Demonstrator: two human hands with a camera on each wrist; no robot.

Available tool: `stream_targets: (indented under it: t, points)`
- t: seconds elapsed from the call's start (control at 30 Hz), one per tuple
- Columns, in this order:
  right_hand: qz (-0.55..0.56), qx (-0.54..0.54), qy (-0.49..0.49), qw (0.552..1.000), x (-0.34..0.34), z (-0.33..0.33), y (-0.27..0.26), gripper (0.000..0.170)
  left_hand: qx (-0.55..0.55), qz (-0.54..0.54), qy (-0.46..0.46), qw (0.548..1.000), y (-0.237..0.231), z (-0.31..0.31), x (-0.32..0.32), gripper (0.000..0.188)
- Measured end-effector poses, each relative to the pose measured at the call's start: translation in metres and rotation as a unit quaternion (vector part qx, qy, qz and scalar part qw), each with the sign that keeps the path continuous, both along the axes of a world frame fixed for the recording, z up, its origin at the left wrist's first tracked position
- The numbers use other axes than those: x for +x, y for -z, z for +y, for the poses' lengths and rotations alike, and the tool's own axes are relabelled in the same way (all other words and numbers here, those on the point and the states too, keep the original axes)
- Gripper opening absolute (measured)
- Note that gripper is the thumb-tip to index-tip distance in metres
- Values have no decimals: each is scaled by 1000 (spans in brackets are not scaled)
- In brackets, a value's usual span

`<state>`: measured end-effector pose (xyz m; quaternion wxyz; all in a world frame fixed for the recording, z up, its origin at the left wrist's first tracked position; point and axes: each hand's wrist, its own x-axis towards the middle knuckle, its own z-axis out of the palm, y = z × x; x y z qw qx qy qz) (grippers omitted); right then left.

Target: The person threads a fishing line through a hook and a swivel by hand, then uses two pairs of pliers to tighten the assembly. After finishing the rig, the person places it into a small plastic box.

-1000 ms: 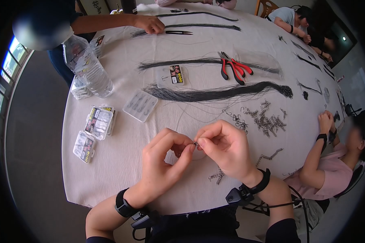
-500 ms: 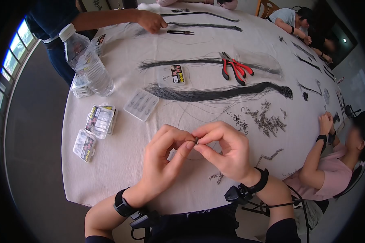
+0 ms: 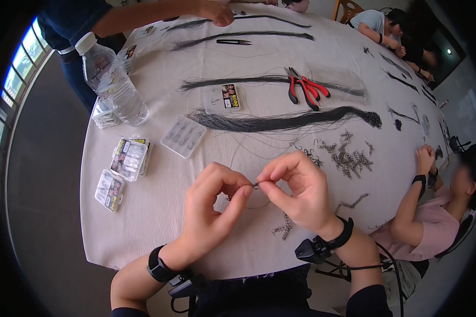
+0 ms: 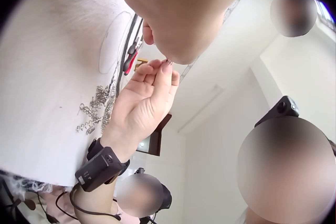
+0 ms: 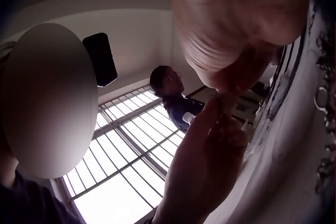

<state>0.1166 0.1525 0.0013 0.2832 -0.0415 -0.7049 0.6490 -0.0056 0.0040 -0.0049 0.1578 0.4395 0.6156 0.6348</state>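
Note:
Over the near middle of the table, my left hand (image 3: 211,203) and right hand (image 3: 301,198) meet fingertip to fingertip. Thumb and forefinger of each pinch a tiny dark metal piece (image 3: 256,185), too small and covered to tell its kind. A thin line curves on the cloth below them. Just past the right fingers lie loose fish hooks (image 3: 311,157), and beside these a heap of small metal springs (image 3: 349,161). Chains of linked springs (image 3: 351,205) lie near the right wrist. In the left wrist view the right hand (image 4: 142,103) shows its palm side.
Bundles of black line (image 3: 285,122) stretch across the cloth, with red-handled pliers (image 3: 305,90) and black snips (image 3: 234,42) beyond. Clear hook boxes (image 3: 183,137) and a water bottle (image 3: 113,87) stand at left. Other people sit or reach around the table.
My right fingers rolled over the tiny piece and drew slightly back, so it shows between the fingertips. Across the table, another person's hand moved from the second line bundle to the farther one.

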Motion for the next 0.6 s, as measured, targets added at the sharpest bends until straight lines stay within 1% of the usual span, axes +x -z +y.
stream_targets:
  t: [0.03,0.07,0.1,0.13,0.2,0.27,0.3,0.37,0.4,0.47,0.5,0.57,0.6]
  points:
    - [5,11,15,1000,0,-1,0,20,0,0,0,1000,-1,0,0,6]
    - [11,22,29,999,0,-1,1,20,1,26,-4,1000,-4,1,1,7]
    - [11,22,29,999,0,-2,1,20,2,52,-7,999,-5,1,1,9]
    - [5,29,33,999,0,-2,0,20,2,52,-7,999,-5,1,1,9]
    - [0,35,37,999,0,-4,0,21,2,104,-8,995,-5,1,1,10]
    - [-13,-7,34,999,0,-6,0,20,3,108,-9,994,-6,1,2,11]
    - [-13,-7,34,999,0,-6,-1,20,4,111,-11,994,-6,2,2,11]
    - [-29,-147,-12,989,0,-4,-1,19,0,98,-12,995,-5,2,2,11]
    - [-29,-147,-12,989,1,-3,-1,19,-4,86,-13,996,-5,2,3,11]
    - [-43,-210,-29,976,1,0,-2,19,-4,73,-13,997,-3,2,3,11]
    - [-43,-210,-29,976,1,0,-1,19,-4,60,-14,998,-2,3,3,11]
    - [-41,-256,-29,965,1,1,0,20,-5,55,-13,998,-1,2,3,11]
    - [-41,-256,-29,965,1,2,1,20,-6,51,-12,999,0,2,3,11]
